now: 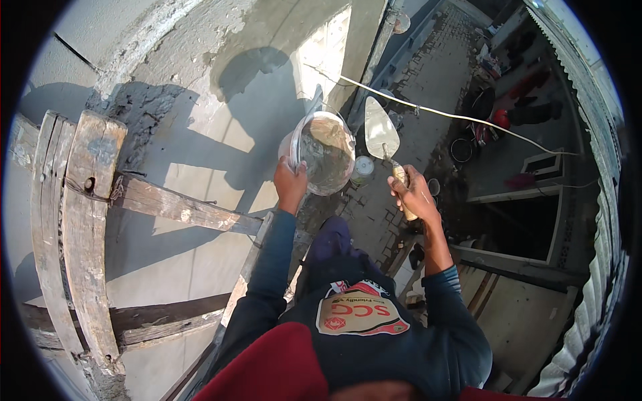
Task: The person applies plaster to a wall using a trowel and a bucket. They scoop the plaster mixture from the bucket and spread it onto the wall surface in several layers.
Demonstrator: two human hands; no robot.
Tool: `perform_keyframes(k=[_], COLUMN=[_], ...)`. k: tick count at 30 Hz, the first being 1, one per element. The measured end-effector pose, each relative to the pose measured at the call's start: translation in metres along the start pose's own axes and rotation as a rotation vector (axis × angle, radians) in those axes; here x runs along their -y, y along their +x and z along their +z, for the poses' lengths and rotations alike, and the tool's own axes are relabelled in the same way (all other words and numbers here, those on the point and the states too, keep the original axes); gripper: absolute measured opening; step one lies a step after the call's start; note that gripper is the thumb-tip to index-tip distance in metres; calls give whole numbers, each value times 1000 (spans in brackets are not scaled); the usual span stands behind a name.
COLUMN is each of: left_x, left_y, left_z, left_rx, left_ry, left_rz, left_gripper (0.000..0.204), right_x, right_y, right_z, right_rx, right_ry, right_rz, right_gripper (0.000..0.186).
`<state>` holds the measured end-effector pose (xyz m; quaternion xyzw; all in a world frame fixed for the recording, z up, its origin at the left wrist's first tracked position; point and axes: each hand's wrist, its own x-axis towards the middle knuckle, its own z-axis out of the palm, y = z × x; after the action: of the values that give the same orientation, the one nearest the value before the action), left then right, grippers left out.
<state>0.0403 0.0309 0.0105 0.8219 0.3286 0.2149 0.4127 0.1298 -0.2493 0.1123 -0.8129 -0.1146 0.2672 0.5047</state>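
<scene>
My left hand (291,184) is closed on the near left rim of a pale bucket (286,148). Wet grey mortar (324,157) coats the bucket's inside, partly sunlit. In my right hand (416,195) is a pointed trowel (382,130), its fingers wrapped round the wooden handle. The trowel's blade points up and away, just right of the bucket and apart from it. Bits of pale residue mark the blade.
Timber posts (93,234) and a cross-beam (180,206) with protruding nails stand at left, beside a partly plastered wall (261,40). A pale cable (461,117) crosses at upper right. Far below lie a paved alley (428,60) and a small tub (363,167). Corrugated roofing (605,287) edges the right.
</scene>
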Motion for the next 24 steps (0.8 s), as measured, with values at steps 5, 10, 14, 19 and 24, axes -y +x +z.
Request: perform_keyframes(k=[5, 10, 14, 19, 24], left_x=[-39, -59, -50, -71, -86], left_y=[24, 51, 56, 48, 49], left_z=[-14, -18, -20, -26, -44], left_rx=[-24, 146, 327, 437, 511], left_ry=[-110, -595, -526, -542, -668], left_rz=[237, 316, 396, 617, 525], left_gripper=[33, 45, 45, 46, 47], right_x=[-11, 16, 35, 13, 37], right_y=[-11, -1, 26, 56, 40], right_z=[-20, -12, 10, 32, 31], right_rx=[-87, -108, -116, 148, 419], right_ry=[-565, -932, -1188, -1175, -427], right_rz=[-322, -440, -488, -344, 32], right_gripper=[30, 33, 32, 32, 38])
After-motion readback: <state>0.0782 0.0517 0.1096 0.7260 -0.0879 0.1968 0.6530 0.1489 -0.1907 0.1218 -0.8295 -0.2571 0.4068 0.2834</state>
